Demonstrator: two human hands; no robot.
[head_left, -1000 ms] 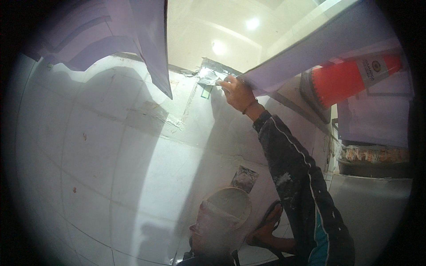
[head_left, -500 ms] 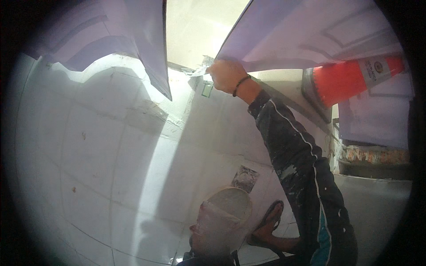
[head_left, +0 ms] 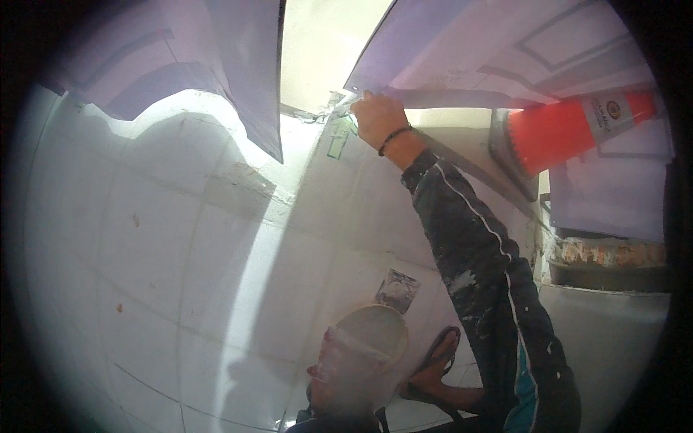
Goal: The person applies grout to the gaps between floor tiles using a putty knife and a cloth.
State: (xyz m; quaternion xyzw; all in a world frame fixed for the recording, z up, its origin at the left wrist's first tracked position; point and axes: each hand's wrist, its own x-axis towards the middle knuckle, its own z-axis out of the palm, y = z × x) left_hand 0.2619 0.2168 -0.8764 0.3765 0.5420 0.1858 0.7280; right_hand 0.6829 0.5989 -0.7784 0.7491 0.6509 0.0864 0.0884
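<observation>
My right hand [head_left: 379, 121] reaches out at the top middle, in a black sleeve with white piping and a dark cord at the wrist. Its fingers are closed, just below the corner of a lavender sheet [head_left: 462, 54]; what they pinch is hidden. Beside the fingertips is a crumpled whitish scrap [head_left: 333, 107] at the foot of the wall. A small pale green piece [head_left: 336, 146] lies just below it. At the lower middle, my left hand [head_left: 323, 372] is closed around the side of a round, pale tub [head_left: 368, 325], blurred by glare.
An orange traffic cone [head_left: 556, 133] lies on its side at the right. A second lavender sheet [head_left: 245, 72] hangs at upper left. Whitish floor tiles [head_left: 144, 252] spread on the left. A dark-smeared square [head_left: 398, 290] lies beyond the tub, and my sandalled foot [head_left: 440, 364] is right of it.
My right hand has shifted slightly right and down from the sheet's corner, which now shows above it. The left sheet's edge has swung a little right. My left hand and the tub stay put.
</observation>
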